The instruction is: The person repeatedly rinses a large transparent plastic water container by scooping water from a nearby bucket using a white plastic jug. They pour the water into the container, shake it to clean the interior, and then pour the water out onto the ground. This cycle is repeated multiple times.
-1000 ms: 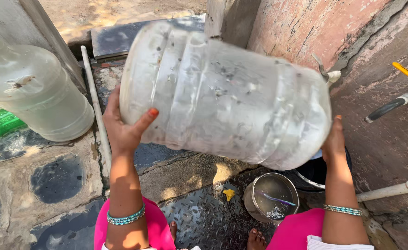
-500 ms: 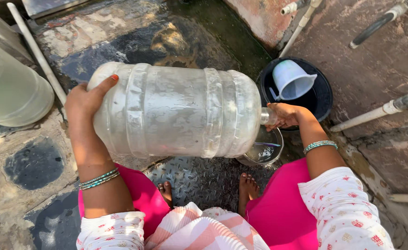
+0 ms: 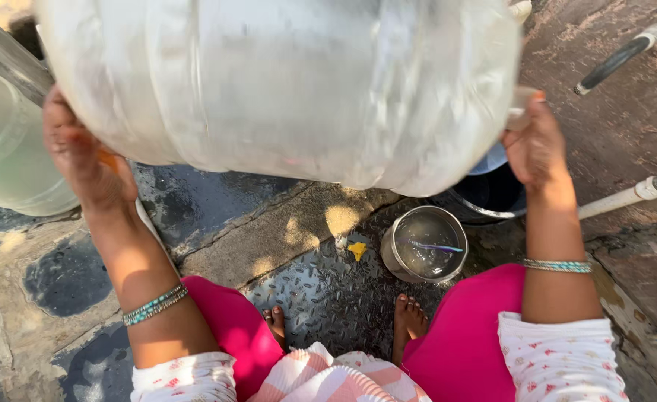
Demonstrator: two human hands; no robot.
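I hold a large clear plastic water jug (image 3: 284, 82) sideways, lifted close to the camera so it fills the upper frame. My left hand (image 3: 83, 156) presses against the jug's base on the left. My right hand (image 3: 537, 145) grips the jug's neck on the right. Below it on the ground stands a small steel pot (image 3: 424, 253) with water and a thin stick-like item inside. A dark bucket (image 3: 489, 193) sits just behind the pot, partly hidden by the jug.
A second clear water jug (image 3: 4, 156) stands at the left on wet stone paving. White pipes (image 3: 630, 195) and a tap handle (image 3: 615, 63) run along the right. A metal tread plate (image 3: 328, 290) lies by my bare feet, with a yellow scrap (image 3: 357, 249) on it.
The jug has been raised and swung nearer the camera, now covering the top of the view. Both hands kept their hold on base and neck.
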